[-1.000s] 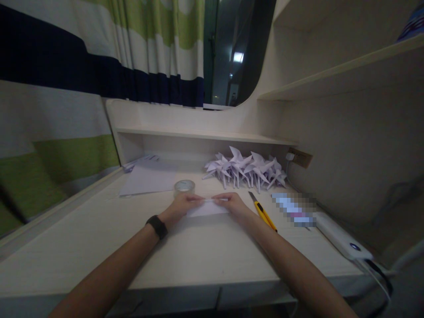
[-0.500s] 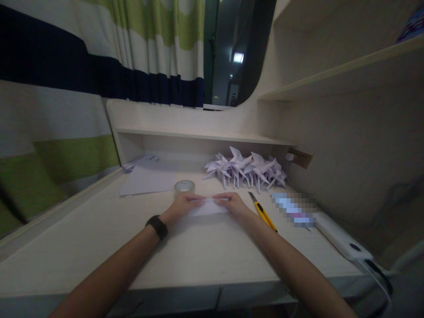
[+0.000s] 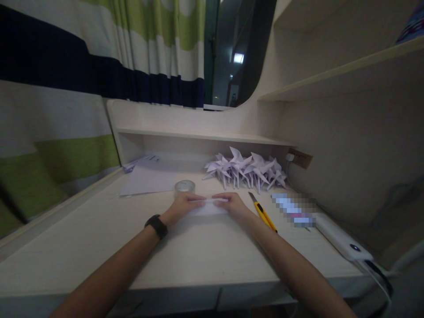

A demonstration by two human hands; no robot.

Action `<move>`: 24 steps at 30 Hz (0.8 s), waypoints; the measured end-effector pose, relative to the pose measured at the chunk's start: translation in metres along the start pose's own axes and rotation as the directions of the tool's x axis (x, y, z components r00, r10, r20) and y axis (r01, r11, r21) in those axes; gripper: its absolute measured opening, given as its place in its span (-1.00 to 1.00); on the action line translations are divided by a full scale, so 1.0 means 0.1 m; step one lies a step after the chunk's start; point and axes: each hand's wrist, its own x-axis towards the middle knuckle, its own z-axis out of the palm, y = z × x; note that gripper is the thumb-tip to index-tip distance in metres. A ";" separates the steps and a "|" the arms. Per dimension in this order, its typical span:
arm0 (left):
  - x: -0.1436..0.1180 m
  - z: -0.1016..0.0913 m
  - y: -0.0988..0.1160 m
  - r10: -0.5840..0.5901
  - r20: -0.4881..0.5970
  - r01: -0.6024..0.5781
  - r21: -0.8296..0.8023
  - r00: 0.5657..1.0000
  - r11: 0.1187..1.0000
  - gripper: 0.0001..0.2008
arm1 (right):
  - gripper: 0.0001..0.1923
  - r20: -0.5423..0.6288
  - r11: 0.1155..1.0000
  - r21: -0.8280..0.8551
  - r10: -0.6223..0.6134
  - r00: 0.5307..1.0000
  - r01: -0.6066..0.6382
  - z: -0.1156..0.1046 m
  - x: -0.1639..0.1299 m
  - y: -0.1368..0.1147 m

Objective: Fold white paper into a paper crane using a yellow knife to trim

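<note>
I see both hands at mid-worktop, pinching one folded white paper sheet (image 3: 208, 208) along its far edge: left hand (image 3: 181, 206) at the left end, right hand (image 3: 233, 204) at the right, fingers closed on the crease. The sheet lies flat on the pale wood-grain worktop (image 3: 198, 256). A clear tape roll (image 3: 184, 187) stands just beyond the left hand. A yellow utility knife (image 3: 263, 212) lies just beside the right hand. Pointed paper pinwheels (image 3: 245, 170) are heaped toward the rear edge; loose flat sheets (image 3: 147, 179) occupy the rear left corner.
</note>
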 end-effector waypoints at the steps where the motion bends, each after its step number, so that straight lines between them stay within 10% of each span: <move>1: 0.00 0.00 0.00 -0.001 -0.005 0.001 0.001 1.000 1.000 -0.69 | -0.56 0.009 1.000 -0.006 -0.001 1.000 0.001 0.01 -0.01 -0.01; 24: -0.02 -0.01 0.07 0.015 -0.026 -0.015 0.012 1.000 1.000 -0.76 | -0.60 0.045 0.992 0.123 0.032 0.998 -0.038 -0.02 0.02 0.05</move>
